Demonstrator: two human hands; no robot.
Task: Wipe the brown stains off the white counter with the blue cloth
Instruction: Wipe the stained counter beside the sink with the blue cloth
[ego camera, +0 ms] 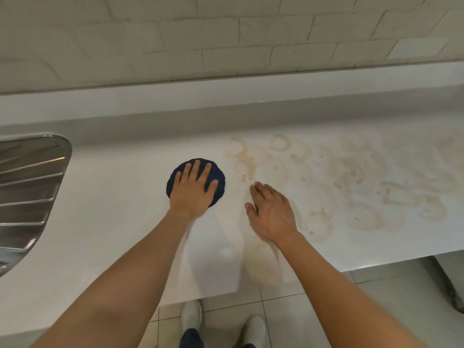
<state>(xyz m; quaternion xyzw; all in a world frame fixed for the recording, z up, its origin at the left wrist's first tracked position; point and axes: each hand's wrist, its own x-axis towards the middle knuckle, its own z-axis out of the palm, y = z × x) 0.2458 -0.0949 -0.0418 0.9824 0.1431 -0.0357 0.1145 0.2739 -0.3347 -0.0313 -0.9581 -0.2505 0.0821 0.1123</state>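
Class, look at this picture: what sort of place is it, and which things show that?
Probably a kitchen: a white counter, a ribbed steel sink drainboard set into it, and a white brick-tiled wall behind.

Kitchen: white bench [113,222] w/ steel sink drainboard [27,187] at left, white brick-tile wall [226,33] behind, tiled floor [313,292] below. Brown stains [351,182] on bench.

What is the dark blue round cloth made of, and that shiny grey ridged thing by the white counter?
The dark blue round cloth looks like soft, nubbly fabric, maybe microfibre: its surface is matte and bumpy under the left hand. The shiny grey ridged drainboard looks like polished metal, probably stainless steel: it mirrors light along its ridges.
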